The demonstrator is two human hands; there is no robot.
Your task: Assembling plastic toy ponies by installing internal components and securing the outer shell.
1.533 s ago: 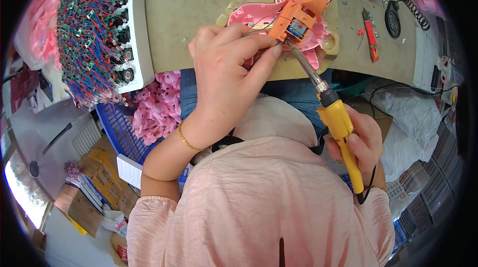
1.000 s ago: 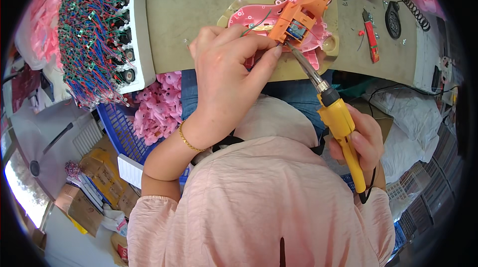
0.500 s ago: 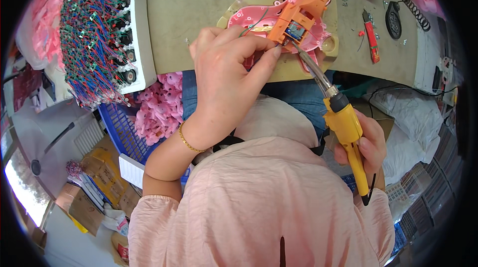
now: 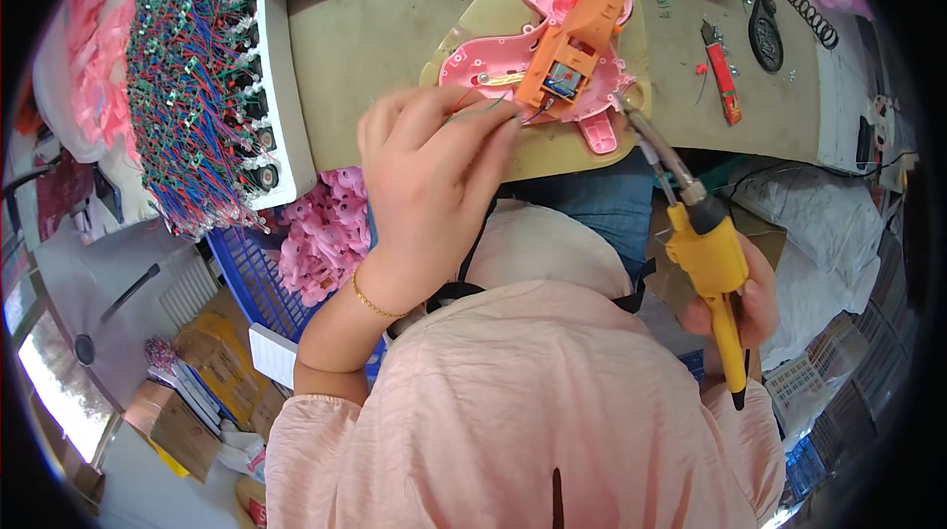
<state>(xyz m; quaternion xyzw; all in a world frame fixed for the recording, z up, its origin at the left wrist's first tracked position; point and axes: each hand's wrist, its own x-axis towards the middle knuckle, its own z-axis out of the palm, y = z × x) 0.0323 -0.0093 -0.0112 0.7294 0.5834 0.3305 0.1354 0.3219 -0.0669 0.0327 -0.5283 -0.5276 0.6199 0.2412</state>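
Left hand (image 4: 419, 174): my fingers pinch thin wires (image 4: 538, 114), blocking part of the pink toy shell (image 4: 493, 53). Right hand (image 4: 754, 297): fingers grasp yellow soldering iron (image 4: 705, 258); red utility knife (image 4: 723, 80) beyond them.

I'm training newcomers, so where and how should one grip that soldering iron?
Probably by the slim part of the yellow handle, from the person's right, where the right hand holds it: the metal shaft slants away forward-left and may be hot.

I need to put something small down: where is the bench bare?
Best, the benchtop between the white tray of wired parts and the tan board, beyond the left hand. A narrower patch lies between board and red cutter. Crowded: around the cutter, black disc and coil.
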